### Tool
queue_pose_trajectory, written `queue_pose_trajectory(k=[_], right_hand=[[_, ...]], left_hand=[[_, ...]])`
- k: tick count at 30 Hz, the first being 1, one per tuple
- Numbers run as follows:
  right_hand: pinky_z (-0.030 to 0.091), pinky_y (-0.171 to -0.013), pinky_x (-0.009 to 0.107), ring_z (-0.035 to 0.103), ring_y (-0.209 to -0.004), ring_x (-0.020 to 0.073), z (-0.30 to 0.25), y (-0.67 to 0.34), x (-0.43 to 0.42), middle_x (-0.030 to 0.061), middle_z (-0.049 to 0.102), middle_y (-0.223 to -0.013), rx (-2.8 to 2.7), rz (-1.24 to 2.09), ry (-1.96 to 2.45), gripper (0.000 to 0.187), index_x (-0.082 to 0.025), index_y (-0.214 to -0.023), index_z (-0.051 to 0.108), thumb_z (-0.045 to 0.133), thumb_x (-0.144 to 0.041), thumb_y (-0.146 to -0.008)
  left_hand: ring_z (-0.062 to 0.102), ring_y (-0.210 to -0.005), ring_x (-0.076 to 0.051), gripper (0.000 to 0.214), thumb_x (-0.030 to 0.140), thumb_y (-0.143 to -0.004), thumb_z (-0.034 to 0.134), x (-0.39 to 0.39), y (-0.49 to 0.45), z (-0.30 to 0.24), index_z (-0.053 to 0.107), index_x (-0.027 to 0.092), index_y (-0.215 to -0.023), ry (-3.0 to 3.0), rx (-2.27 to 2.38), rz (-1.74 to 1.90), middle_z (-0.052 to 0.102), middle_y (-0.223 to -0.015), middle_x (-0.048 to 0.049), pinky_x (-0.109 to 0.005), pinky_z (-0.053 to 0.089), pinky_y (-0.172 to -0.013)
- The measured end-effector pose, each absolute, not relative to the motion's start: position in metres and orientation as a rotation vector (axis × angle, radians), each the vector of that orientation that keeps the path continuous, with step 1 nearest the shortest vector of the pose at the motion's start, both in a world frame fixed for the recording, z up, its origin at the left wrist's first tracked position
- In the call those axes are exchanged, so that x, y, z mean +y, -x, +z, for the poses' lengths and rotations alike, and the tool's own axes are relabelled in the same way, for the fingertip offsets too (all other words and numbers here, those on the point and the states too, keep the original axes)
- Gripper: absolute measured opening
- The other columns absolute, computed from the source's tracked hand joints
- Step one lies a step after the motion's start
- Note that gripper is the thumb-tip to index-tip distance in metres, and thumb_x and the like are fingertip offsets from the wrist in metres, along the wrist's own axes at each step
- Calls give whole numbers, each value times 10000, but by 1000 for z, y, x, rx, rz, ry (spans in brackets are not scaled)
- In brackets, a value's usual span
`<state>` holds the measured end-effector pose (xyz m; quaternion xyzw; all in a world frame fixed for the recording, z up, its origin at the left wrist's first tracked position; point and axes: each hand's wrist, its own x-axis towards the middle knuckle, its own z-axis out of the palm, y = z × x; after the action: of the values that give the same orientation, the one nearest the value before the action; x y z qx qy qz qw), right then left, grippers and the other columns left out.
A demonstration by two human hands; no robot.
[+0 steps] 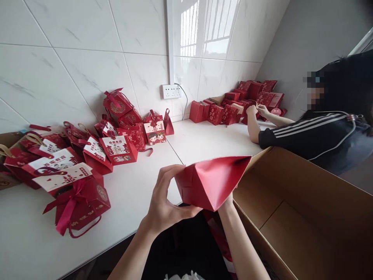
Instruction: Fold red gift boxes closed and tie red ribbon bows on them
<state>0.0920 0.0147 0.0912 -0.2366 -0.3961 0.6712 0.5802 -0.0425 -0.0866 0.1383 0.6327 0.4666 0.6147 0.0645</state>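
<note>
The red box (199, 184) is held in the air in front of the person, in view over the place where the table's front edge nears the carton (309, 181). The left hand (161, 206) pinches the box at its left end, thumb along the lower edge and fingers bent round the far upper side. The right hand (229, 201) is at the box's lower right side; its fingers are hidden behind the box, so I cannot tell how they grip. One side of the box folds inward between sharp edges, its long point aimed towards the carton's far corner.

The carton stands open-topped just right of the right forearm, its near rim slanting alongside that arm. A broad stretch of white table (128, 202) runs from the left hand to the ribboned box (83, 208), and more lies beyond the hands, crossed by a dark seam. The near heap (118, 149) spreads along the wall's left part. The far heap (215, 114) sits against the wall, well apart, where a co-worker's hands (264, 111) meet at its near side, a striped sleeve (309, 126) beside the carton's far rim
</note>
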Motion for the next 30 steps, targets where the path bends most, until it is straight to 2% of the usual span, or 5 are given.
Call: queue_pose_trajectory(k=[8, 14, 18, 25, 30], right_hand=[[540, -549, 281, 654, -631, 193, 108, -104, 0, 57, 701, -720, -838, 1469, 740, 389, -135, -766, 672, 743, -487, -617], [536, -543, 316, 668, -662, 238, 124, -114, -13, 63, 694, -684, -958, 1263, 696, 364, -148, -751, 678, 700, -496, -648], [514, -494, 274, 629, -566, 178, 129, -118, -8, 33, 666, -639, -931, 1231, 747, 305, -149, -727, 659, 682, -452, -689], [515, -403, 243, 619, -505, 159, 121, -113, 12, 22, 665, -620, -724, 1822, 749, 282, -153, -781, 662, 643, -423, -699], [504, -343, 161, 617, -452, 110, 113, -105, 3, 3, 696, -668, -524, 2058, 664, 332, -176, -871, 663, 699, -446, -682]], left_hand=[[611, -997, -269, 700, 587, -732, 633, -84, 49, 153, 370, 273, -1301, -765, 1167, 1682, 600, -1133, -82, -363, 514, -749], [624, -993, -280, 590, 615, -766, 574, -86, 51, 148, 535, 190, -1173, -689, 1034, 1558, 622, -1169, -102, -338, 516, -749], [647, -880, -223, 574, 617, -770, 573, -88, 49, 146, 516, 252, -1209, -765, 990, 1605, 642, -1094, -64, -286, 528, -634], [598, -623, -88, 434, 340, -794, 665, -89, 45, 154, 549, 326, -1212, -936, 965, 1751, 603, -1010, -14, -180, 509, -428], [578, -549, -71, 443, 340, -782, 678, -85, 46, 157, 563, 287, -1206, -869, 1003, 1807, 589, -809, 18, -162, 498, -423]])
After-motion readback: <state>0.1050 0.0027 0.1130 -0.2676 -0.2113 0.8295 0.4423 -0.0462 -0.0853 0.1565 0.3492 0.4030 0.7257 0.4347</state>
